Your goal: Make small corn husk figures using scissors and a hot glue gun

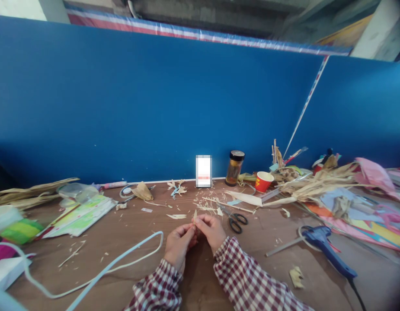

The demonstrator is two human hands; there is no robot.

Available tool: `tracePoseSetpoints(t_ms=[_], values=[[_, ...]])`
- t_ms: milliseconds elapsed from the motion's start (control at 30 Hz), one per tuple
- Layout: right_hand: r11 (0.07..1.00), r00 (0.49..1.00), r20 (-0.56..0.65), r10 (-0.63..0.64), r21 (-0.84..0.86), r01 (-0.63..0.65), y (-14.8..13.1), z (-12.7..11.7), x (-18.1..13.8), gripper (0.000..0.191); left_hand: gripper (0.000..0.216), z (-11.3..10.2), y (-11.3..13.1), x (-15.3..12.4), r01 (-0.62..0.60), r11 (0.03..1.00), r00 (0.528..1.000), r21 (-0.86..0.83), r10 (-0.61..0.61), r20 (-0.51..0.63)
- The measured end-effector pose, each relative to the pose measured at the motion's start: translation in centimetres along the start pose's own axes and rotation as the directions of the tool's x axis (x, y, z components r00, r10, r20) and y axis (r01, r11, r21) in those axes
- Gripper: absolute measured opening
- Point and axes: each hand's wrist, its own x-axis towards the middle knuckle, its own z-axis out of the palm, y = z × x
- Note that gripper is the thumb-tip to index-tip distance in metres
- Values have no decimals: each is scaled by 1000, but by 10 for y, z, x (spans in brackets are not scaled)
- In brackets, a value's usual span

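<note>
Both hands meet above the near middle of the brown table (138, 246). My left hand (179, 242) is closed, its fingertips pinching the lower end of a small pale pointed piece of dried husk (195, 214). My right hand (210, 231) pinches the same piece from the other side, thumb and fingers pressed together. The piece points upward between the fingertips; its lower part is hidden. Just beyond lie cut husk slivers (176, 216) and a heap of fine pale scraps (204, 204). Black-handled scissors (238, 222) rest to the right of my right hand.
A blue glue gun (329, 248) with a glue stick lies at right. Behind stand a dark-lidded jar (235, 169) and a red paper cup (264, 182). Dried husks (319, 183) and coloured paper (345, 211) crowd the right. A pale blue tube (122, 255) loops across the left.
</note>
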Motion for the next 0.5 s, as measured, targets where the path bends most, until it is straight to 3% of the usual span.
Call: tracePoseSetpoints(t_ms=[500], values=[[996, 999, -5, 38, 79, -37, 5, -1, 2, 29, 10, 1, 6, -4, 148, 974, 987, -169, -134, 89]])
